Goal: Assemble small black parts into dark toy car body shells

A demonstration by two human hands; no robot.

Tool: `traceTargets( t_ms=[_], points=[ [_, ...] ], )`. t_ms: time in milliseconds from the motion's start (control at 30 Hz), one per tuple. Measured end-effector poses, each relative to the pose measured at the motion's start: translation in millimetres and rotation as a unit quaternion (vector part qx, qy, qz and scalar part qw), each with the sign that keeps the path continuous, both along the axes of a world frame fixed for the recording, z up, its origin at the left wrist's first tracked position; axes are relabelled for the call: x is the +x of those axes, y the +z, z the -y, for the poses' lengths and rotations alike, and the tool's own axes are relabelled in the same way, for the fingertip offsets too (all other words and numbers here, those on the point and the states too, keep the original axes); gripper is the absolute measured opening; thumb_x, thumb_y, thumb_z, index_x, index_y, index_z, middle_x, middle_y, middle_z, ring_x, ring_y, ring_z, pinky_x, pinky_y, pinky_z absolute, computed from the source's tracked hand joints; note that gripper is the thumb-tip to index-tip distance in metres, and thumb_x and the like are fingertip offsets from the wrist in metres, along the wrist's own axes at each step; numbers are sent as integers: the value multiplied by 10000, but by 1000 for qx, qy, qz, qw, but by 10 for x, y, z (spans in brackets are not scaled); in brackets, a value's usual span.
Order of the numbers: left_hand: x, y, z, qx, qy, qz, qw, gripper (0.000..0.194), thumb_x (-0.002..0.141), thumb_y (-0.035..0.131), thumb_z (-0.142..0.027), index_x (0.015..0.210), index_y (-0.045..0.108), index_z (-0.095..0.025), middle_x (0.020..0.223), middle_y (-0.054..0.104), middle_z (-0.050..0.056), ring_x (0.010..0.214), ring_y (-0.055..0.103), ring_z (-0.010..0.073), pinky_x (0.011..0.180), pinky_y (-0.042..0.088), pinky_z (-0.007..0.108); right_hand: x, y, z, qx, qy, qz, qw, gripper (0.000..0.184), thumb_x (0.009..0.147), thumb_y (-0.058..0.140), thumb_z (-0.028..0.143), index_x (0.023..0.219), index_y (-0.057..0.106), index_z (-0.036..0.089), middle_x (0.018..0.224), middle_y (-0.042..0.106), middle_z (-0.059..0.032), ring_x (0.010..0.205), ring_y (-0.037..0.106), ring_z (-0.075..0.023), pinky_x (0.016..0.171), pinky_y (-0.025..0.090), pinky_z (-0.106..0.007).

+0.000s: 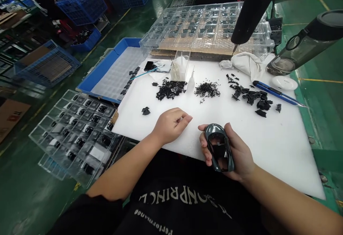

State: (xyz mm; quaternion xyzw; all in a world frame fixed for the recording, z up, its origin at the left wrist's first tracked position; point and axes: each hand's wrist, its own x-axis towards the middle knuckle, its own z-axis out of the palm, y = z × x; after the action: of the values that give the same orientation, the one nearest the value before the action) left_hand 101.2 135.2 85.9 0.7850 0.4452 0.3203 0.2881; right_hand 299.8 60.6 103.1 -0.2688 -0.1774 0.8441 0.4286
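Note:
My right hand (235, 154) is wrapped round a small dark grey-green toy car body (219, 148), held over the near edge of the white foam mat (281, 149). My left hand (171, 125) rests on the mat just left of it, its fingers curled in a loose pinch; what it holds, if anything, is too small to see. Piles of small black plastic parts lie further back: one at centre left (170, 88), a heap of tiny pieces (207, 89) in the middle, larger pieces (252, 97) to the right. A lone black part (145, 111) lies near my left hand.
Clear compartment trays with black parts sit at the back (203, 27) and at my left (77, 131). A blue tray (107, 70), a clear box (180, 67), a blue pen-like tool (276, 92), a white cloth (246, 63), a bottle (302, 45) and a hanging black tool (252, 9) surround the mat.

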Motion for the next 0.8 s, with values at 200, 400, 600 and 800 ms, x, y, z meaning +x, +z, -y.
traceTargets(
  t_ms=[200, 400, 600, 800],
  points=[
    [5, 18, -1, 0, 1, -2, 1000, 289, 943, 514, -360, 778, 653, -168, 730, 621, 10, 678, 545, 119, 650, 421, 275, -15, 7, 6, 3, -2, -1, 1000, 557, 994, 323, 563, 1196, 632, 146, 842, 602, -60, 621, 589, -169, 550, 551, -273],
    [-1, 19, 10, 1, 0, 0, 1000, 275, 939, 523, -346, 776, 652, -166, 728, 619, 7, 677, 539, 114, 650, 417, 272, -22, 11, -11, 9, -7, -4, 1000, 531, 990, 363, 546, 1179, 644, 137, 826, 603, -58, 610, 584, -165, 540, 551, -268],
    [1, 27, 12, 0, 2, -5, 1000, 281, 940, 518, -353, 775, 652, -169, 730, 619, 10, 680, 543, 120, 651, 418, 279, -25, 16, -18, 8, -6, -9, 1000, 518, 984, 384, 546, 1178, 643, 141, 831, 607, -58, 615, 588, -165, 544, 553, -267],
    [0, 23, 18, -3, 5, -8, 1000, 279, 940, 517, -355, 771, 648, -176, 721, 614, 10, 679, 540, 126, 645, 414, 284, -16, -10, -17, 4, -3, -11, 1000, 564, 1006, 288, 549, 1190, 630, 141, 842, 606, -62, 623, 594, -166, 557, 554, -272]
  ],
)
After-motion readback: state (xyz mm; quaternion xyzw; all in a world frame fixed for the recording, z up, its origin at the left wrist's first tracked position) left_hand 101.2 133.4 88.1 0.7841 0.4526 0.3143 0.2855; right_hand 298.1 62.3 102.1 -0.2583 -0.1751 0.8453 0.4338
